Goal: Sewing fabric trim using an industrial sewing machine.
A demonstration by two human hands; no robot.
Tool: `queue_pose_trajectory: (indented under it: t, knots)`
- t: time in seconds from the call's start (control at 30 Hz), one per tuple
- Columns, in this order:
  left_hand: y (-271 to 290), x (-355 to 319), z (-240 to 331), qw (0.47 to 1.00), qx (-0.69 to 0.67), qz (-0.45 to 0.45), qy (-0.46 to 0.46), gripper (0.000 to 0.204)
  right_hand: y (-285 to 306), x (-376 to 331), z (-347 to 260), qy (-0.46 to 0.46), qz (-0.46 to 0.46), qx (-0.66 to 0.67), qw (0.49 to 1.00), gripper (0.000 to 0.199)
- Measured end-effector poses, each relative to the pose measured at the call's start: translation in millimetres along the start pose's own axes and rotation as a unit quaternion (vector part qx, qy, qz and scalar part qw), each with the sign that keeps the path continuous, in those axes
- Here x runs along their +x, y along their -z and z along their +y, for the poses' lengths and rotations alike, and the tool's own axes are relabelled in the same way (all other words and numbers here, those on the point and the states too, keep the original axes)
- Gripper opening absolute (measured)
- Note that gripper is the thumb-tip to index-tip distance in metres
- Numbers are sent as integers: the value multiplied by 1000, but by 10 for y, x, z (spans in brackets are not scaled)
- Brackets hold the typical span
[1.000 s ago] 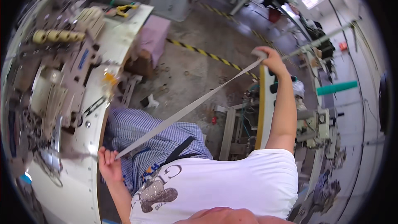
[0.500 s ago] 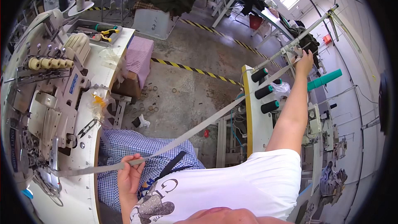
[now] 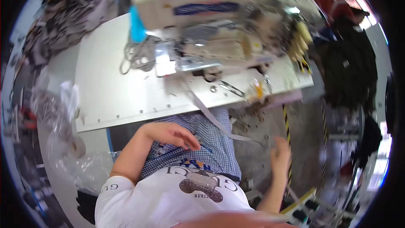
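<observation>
A grey fabric strip (image 3: pixel 211 118) leaves the sewing machine (image 3: pixel 202 14), crosses the table's front edge and sags over the checked cloth on my lap (image 3: pixel 215 139) toward my right hand (image 3: pixel 280 158). That hand is raised beside the strip's lower stretch, smeared by motion; whether its fingers touch the strip is unclear. Above my lap, my left hand (image 3: pixel 177 136) is apart from the strip. Its fingers are loosely bent and hold nothing I can see. The machine is blurred.
Snips (image 3: pixel 232 88) and an orange piece (image 3: pixel 258 88) lie along the front of the white table (image 3: pixel 114 84). Clear plastic (image 3: pixel 84 166) is at the left, with piled grey cloth (image 3: pixel 71 12) behind. Dark garments (image 3: pixel 348 65) hang at the right.
My view has swung left to face the machine. My left hand has let go of the strip. My right hand has come back from the far pole toward my lap, and the strip now sags.
</observation>
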State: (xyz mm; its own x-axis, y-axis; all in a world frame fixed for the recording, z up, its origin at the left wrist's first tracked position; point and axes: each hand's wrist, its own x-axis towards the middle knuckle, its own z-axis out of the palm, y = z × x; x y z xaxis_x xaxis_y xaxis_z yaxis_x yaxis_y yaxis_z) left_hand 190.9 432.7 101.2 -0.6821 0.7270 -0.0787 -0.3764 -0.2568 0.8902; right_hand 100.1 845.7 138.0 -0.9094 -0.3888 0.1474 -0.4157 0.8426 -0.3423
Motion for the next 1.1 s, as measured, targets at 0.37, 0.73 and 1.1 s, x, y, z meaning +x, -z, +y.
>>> queue_pose_trajectory:
  t: [0.37, 0.73, 1.1]
  knots:
    - [1346, -708, 973, 757, 34, 572, -315, 30, -1149, 1376, -2499, 165, -88, 411, 892, 33]
    - [1841, -247, 1142, 916, 45, 369, -154, 39, -1385, 1423, -2814, -76, -237, 698, 672, 33]
    - [2084, -121, 1011, 942, -54, 215, -250, 30, -1373, 1465, -2800, -88, -195, 654, 725, 30]
